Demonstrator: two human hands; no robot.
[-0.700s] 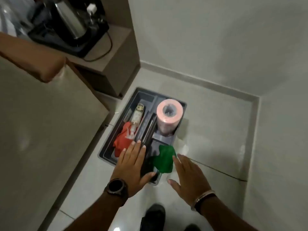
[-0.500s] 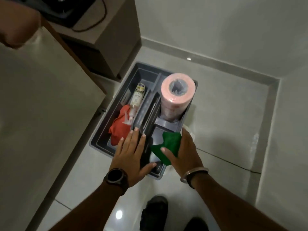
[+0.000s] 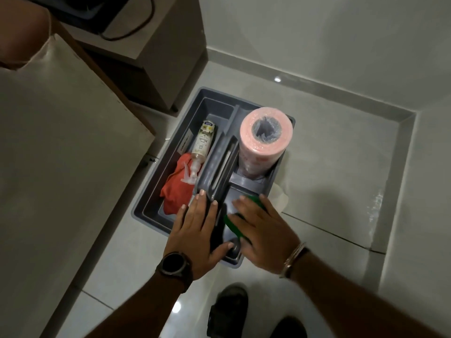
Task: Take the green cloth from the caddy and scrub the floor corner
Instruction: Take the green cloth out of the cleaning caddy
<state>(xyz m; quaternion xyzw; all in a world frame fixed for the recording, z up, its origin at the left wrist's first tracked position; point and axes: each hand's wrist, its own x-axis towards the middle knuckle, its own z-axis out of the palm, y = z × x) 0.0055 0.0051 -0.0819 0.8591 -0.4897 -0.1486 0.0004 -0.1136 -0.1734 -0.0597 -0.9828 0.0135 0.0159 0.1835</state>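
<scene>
Half a second before, the right hand (image 3: 263,230) had only its fingertips on the green cloth (image 3: 233,222), and most of the cloth showed. By this moment the hand had come down over it, palm down, so that only slivers of green peeked out at the fingers and under the thumb side. Whether the fingers had actually closed on the cloth could not be told. The cloth lay in the caddy's (image 3: 144,211) near right compartment, beside the central handle (image 3: 219,172). The view had also dropped closer to the caddy.

The left hand (image 3: 195,232) had kept its place: flat and spread wide, palm down on the near end of the handle, fingers pointing away, thumb stretched across toward the right hand. It gripped nothing.

In the left compartment lay a red cloth (image 3: 175,189) with a spray bottle (image 3: 201,145) across it; a pink roll (image 3: 264,140) stood upright in the far right one.
</scene>
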